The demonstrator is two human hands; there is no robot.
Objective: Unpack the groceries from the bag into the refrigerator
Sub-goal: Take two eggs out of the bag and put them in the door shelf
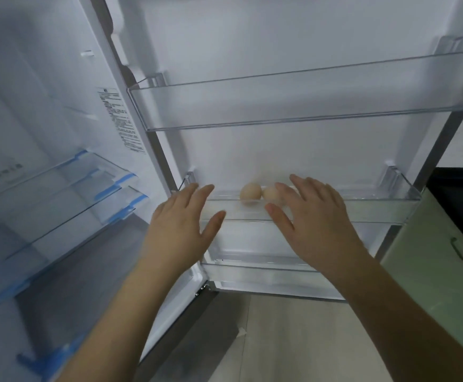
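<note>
The refrigerator stands open, its door [293, 34] swung out in front of me. Two pale brown eggs lie side by side in the middle clear door bin [376, 208]: the left egg [250, 191] in full sight, the right egg [271, 193] partly behind my fingers. My left hand [182, 227] hovers open just left of the eggs, in front of the bin's left end. My right hand [311, 219] is spread open over the bin front, fingertips beside the right egg. Neither hand holds anything. No bag is in view.
An upper clear door bin [307, 106] and a lower door bin [266, 274] hold nothing visible. To the left, glass shelves with blue trim [106, 188] sit inside the fridge. At right stand a pale green cabinet [439, 271] and a black countertop [461, 188]. Light floor [293, 340] lies below.
</note>
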